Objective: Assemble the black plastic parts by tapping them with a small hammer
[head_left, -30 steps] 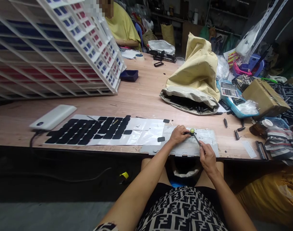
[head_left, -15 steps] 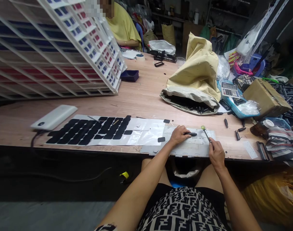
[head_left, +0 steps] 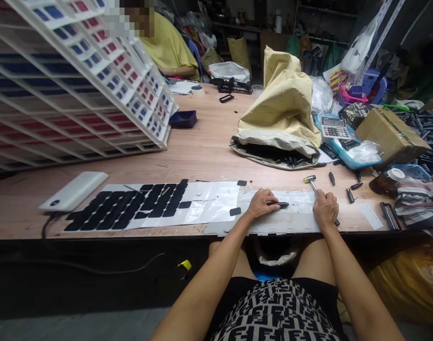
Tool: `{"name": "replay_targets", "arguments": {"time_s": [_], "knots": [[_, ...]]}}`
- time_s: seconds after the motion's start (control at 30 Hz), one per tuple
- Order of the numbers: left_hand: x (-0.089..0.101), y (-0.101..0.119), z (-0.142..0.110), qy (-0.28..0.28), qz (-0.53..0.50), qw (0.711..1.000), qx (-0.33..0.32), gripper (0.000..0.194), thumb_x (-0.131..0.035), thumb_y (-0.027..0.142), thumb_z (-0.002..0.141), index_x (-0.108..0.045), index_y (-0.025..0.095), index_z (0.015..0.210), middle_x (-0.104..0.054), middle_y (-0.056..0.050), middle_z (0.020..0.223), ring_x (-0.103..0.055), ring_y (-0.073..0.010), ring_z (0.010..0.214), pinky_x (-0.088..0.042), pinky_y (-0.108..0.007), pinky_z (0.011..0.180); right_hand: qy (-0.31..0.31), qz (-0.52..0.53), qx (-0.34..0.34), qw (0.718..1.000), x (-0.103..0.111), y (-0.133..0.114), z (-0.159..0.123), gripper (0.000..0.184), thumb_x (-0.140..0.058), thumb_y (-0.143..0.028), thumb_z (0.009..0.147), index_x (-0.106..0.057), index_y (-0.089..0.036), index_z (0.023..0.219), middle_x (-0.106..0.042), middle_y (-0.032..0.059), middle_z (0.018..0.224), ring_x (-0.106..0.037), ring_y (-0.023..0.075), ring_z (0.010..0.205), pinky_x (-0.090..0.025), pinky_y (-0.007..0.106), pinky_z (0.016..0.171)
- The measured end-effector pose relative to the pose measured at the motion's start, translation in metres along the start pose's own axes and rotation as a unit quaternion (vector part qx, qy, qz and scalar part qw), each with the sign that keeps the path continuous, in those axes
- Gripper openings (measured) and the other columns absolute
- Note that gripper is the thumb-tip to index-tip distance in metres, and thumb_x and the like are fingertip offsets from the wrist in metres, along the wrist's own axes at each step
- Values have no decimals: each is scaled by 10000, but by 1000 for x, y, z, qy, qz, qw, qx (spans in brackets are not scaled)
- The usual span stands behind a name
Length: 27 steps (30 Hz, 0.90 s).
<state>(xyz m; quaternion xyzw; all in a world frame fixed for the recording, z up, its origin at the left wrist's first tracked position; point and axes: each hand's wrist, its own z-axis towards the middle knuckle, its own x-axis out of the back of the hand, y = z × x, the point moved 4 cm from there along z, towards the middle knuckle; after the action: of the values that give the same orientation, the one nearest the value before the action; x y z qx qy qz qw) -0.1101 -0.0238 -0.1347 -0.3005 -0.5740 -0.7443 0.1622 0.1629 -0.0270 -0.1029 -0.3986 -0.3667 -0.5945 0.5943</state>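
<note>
My left hand (head_left: 262,203) is closed on a slim black pen-like piece (head_left: 281,204), lying level over a pale work board (head_left: 234,229) at the table's front edge. In my right hand (head_left: 326,209) is a small hammer (head_left: 310,179) with a yellow-green face, gripped by its handle; the head points away from me, right of the black piece and apart from it. White sheets (head_left: 197,192) left of my left hand carry rows of black rounded-square pads (head_left: 113,208). Loose black pieces (head_left: 350,195) lie to the right of the hammer.
A cream sack (head_left: 284,113) with black pieces in its mouth stands beyond my hands. At left are a white crate (head_left: 159,137) and a white box-shaped device (head_left: 74,189). A calculator (head_left: 334,127) and a carton (head_left: 390,135) are at right. A person in yellow (head_left: 170,45) sits across the table.
My right hand has shifted right with the hammer, whose head has turned sideways and moved away from the black piece. My left hand keeps its hold. The camera view has shifted slightly.
</note>
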Motion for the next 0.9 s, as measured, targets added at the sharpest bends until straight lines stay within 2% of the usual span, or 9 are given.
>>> {"name": "replay_targets", "arguments": {"time_s": [0.2, 0.33, 0.43, 0.53, 0.6, 0.67, 0.77, 0.83, 0.9], "knots": [[-11, 37, -50, -65, -10, 994, -85, 157, -837, 410, 762, -826, 318, 888, -687, -45, 1143, -547, -269, 1138, -421, -435, 1023, -36, 0, -23, 999, -8, 2, 14, 303, -493, -244, 984, -664, -218, 1233, -530, 108, 1007, -424, 233, 910, -302, 337, 717], [-32, 59, -90, -76, 66, 986, -130, 179, -841, 400, 759, -822, 349, 929, -620, -37, 1359, -487, -319, 1258, -355, -502, 1091, -28, -3, -20, 999, -9, 2, 14, 307, -468, -261, 997, -663, -222, 1230, -537, 106, 1000, -427, 235, 905, -298, 340, 719], [-41, 64, -102, -89, 128, 979, -133, 247, -843, 431, 756, -809, 350, 987, -566, -50, 1448, -444, -351, 1311, -318, -539, 1113, -23, -7, -21, 999, -9, 2, 13, 312, -459, -256, 999, -666, -225, 1230, -545, 107, 999, -429, 235, 897, -290, 339, 714], [-40, 65, -100, -105, 106, 979, -142, 390, -863, 590, 670, -811, 341, 965, -547, -57, 1472, -436, -366, 1328, -318, -538, 1120, -14, -10, -16, 1000, -8, 2, 12, 317, -460, -253, 996, -661, -224, 1239, -544, 105, 990, -429, 234, 894, -284, 334, 711], [-31, 62, -89, -94, 66, 983, -140, 397, -856, 617, 663, -812, 332, 935, -590, -52, 1419, -474, -343, 1300, -341, -515, 1113, -9, -14, -10, 1000, -8, 2, 12, 317, -464, -244, 992, -658, -222, 1241, -541, 105, 984, -429, 237, 897, -282, 333, 708], [-13, 53, -64, -48, 33, 992, -112, 316, -828, 542, 750, -802, 321, 974, -657, -53, 1307, -537, -303, 1230, -385, -488, 1083, -8, -19, -7, 1000, -8, 1, 12, 316, -462, -234, 992, -654, -221, 1243, -540, 108, 985, -430, 241, 902, -281, 334, 705], [29, 24, -4, 96, 1, 995, -17, 268, -714, 375, 887, -752, 277, 1133, -703, -74, 1158, -601, -262, 1104, -464, -441, 996, -10, -24, -7, 1000, -8, 1, 12, 319, -456, -225, 998, -648, -222, 1253, -545, 110, 990, -435, 243, 903, -279, 336, 701], [61, -3, 39, 211, 4, 975, 68, 279, -644, 328, 917, -730, 225, 1162, -689, -91, 1153, -620, -243, 1008, -495, -401, 936, -8, -26, -5, 1000, -8, 0, 12, 322, -466, -219, 992, -643, -220, 1261, -549, 107, 991, -441, 243, 902, -279, 335, 698], [88, -33, 77, 278, 27, 946, 166, 295, -580, 294, 938, -714, 166, 1167, -666, -124, 1188, -624, -239, 983, -494, -385, 942, -2, -30, -1, 1000, -7, 0, 13, 321, -479, -211, 980, -642, -214, 1257, -549, 104, 984, -445, 242, 896, -280, 335, 694]]}}
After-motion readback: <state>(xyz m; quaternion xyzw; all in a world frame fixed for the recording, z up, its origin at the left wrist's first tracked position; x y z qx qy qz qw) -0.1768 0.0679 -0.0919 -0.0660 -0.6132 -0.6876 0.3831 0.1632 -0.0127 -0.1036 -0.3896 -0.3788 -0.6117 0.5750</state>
